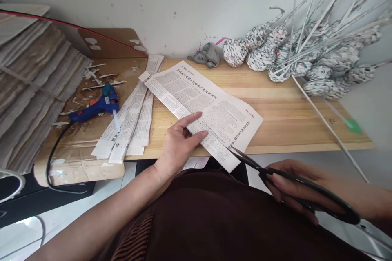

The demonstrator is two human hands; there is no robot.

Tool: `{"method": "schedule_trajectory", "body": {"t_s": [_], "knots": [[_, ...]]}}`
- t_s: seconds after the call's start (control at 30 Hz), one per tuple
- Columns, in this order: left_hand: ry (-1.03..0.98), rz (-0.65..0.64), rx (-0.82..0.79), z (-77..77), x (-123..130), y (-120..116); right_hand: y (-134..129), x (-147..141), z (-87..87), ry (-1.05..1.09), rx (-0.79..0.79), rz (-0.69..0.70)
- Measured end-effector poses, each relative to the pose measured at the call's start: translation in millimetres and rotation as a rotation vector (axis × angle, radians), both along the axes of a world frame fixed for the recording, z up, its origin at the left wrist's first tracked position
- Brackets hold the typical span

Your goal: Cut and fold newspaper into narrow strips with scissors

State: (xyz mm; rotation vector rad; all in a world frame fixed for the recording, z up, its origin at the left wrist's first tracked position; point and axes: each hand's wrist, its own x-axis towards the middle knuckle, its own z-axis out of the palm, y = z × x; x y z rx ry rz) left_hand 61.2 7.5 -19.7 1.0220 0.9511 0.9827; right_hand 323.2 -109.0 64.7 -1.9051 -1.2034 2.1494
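The paper (203, 102) lies on the counter (281, 110), its near corner overhanging. At its seven o'clock, the left hand's (176, 144) grip is clamped on it; at four, the right hand's (298, 183) is clamped round scissors (262, 170), blades at the paper. Strips (134, 116) and glue gun (94, 109) sit toward nine, woven bulbs (260, 57) toward two.

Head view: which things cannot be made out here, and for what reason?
All in the head view:
Newspaper sheet: fine print too small to read.
Left hand: covers the print beneath it.
Right hand: partly hidden behind the scissors.
Paper stack: left side cut off by the picture's edge.
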Motion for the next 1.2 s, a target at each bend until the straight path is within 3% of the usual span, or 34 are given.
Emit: {"method": "schedule_trajectory", "body": {"t_s": [0.23,0.5,0.9,1.2], "knots": [[-0.002,-0.005,-0.021,2.3,0.0,-2.9,5.1,-10.2,18.6,-0.050,0.151,-0.006],[-0.106,-0.059,-0.175,11.2,-1.1,-15.5,20.4,-32.4,-2.0,0.087,0.118,0.018],[-0.072,-0.097,-0.042,5.5,-6.9,-20.9,18.7,-40.3,-4.7,0.129,0.116,0.010],[-0.039,-0.110,0.104,11.4,-9.7,-31.4,22.5,-62.0,-7.1,0.160,0.282,0.028]]}}
